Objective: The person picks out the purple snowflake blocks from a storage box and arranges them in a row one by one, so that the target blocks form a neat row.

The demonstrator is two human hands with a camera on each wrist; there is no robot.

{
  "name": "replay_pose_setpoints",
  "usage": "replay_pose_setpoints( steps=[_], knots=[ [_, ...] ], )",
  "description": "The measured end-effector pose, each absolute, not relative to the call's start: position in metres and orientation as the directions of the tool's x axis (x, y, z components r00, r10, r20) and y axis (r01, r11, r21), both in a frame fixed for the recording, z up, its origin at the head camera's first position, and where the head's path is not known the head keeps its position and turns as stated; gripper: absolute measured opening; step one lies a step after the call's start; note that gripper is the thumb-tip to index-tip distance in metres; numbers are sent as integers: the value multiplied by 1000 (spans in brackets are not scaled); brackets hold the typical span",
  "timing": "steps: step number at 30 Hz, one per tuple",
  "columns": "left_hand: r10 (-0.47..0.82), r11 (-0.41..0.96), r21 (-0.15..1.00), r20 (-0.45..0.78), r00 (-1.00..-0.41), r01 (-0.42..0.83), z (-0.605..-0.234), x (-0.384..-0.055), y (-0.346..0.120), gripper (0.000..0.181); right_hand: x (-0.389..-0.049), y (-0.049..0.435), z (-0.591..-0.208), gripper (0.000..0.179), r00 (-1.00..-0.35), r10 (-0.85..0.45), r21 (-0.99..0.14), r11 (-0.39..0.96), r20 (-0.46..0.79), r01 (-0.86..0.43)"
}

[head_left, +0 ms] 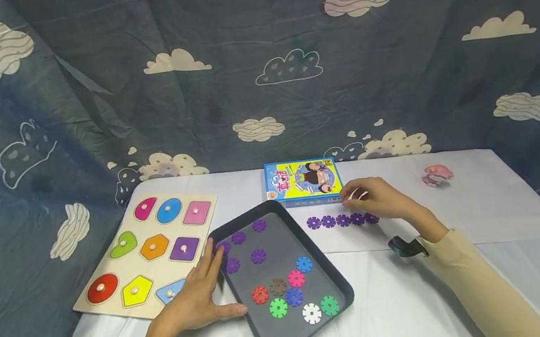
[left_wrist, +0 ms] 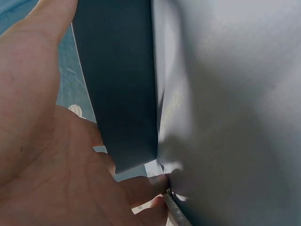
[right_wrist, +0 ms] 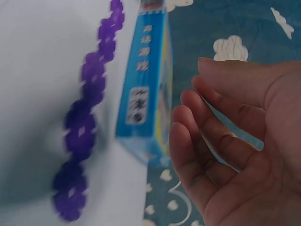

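Note:
My left hand [head_left: 197, 297] rests against the left side of a dark grey tray [head_left: 302, 332], fingers fairly straight at its rim and thumb lower on the same side. Inside the tray lie several purple notched plastic discs [head_left: 258, 256] toward the far end. Nearer me are several in other colours, such as a white disc [head_left: 312, 314]. My right hand [head_left: 378, 198] hovers by the right end of a row of purple notched discs [head_left: 343, 220] on the table. Its fingers are loosely bent with nothing between them in the right wrist view, close to the blue game box [right_wrist: 141, 70].
A wooden shape-puzzle board [head_left: 154, 223] with knobbed pieces lies left of the tray, partly behind my left hand. At the far right sits a small pink object [head_left: 437, 175]. A dark cloud-patterned cloth [head_left: 221, 106] hangs behind the white-covered table [head_left: 395, 300].

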State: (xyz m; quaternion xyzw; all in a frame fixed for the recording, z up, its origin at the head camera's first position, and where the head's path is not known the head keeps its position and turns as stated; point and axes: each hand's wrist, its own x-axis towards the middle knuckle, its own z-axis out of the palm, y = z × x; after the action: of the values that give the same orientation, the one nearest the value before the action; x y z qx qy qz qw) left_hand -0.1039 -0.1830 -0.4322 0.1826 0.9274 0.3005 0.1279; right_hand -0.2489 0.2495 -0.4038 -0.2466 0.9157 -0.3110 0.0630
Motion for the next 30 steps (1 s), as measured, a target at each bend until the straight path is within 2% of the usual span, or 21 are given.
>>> replay_pose_setpoints(
  steps=[15,30],
  knots=[
    [418,750,606,-124,-900,265,-432,-103,-183,127,-251,196,-365,19,-757,-649,-588,583,78,-560],
    [422,735,624,-115,-899,265,-428,-102,-184,127,-253,147,-352,24,-650,-759,-541,541,15,-644]
  ],
)
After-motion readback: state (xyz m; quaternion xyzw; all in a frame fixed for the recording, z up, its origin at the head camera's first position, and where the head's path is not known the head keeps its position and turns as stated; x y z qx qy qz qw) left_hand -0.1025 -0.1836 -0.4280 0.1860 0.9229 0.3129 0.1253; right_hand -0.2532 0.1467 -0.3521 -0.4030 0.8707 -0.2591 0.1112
